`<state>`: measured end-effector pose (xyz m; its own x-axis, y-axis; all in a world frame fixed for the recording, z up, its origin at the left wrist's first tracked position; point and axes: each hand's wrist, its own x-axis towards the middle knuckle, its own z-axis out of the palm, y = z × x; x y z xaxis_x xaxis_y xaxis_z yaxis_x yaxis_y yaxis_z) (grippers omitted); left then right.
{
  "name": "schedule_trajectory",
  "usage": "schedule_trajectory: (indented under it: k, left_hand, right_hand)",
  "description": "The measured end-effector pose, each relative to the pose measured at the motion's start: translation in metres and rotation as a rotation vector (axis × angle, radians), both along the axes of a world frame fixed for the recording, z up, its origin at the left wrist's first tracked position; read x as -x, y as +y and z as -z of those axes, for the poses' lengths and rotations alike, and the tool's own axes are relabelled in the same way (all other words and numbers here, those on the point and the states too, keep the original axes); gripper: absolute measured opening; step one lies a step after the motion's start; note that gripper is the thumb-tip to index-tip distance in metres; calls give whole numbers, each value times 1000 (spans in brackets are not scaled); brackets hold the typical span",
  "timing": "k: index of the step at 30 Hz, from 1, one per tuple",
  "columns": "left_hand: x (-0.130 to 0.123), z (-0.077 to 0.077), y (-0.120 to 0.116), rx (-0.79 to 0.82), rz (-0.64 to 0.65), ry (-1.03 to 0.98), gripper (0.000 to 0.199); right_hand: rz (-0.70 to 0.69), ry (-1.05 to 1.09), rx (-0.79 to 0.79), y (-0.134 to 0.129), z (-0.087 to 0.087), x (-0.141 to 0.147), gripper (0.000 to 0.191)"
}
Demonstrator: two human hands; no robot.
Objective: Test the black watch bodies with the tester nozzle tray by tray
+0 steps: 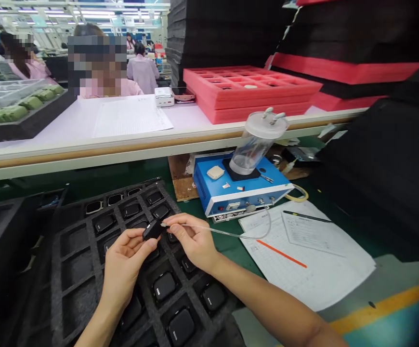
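My left hand (128, 253) grips a small black watch case (152, 230) between thumb and fingers, tilted on its side. Pinched in my right hand (193, 241) is the end of a thin clear tube (224, 232), its tip at the edge of the case. The tube runs right and curves up to the front of a blue machine (213, 185). Both hands are above a black foam tray (75, 286) whose compartments hold several black watch cases (181, 326). Some compartments at its left hold nothing.
On the machine stands a clear cylinder (253, 144) with a lid. Papers (303, 279) with an orange stick (281, 253) and a black pen (307, 216) lie at right. A shelf (130, 150) crosses ahead, carrying red foam trays (227, 103). Co-workers sit beyond.
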<state>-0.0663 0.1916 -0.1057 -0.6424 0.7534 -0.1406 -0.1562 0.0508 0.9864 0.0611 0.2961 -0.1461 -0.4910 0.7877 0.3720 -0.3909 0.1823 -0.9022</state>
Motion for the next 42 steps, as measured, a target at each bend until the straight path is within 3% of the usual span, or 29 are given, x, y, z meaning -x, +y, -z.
schedule_trajectory:
  k: [42]
  left_hand:
    - [3,0,2,23,-25,-10,45]
  right_hand:
    - [15,-4,8,3,-3,2,19]
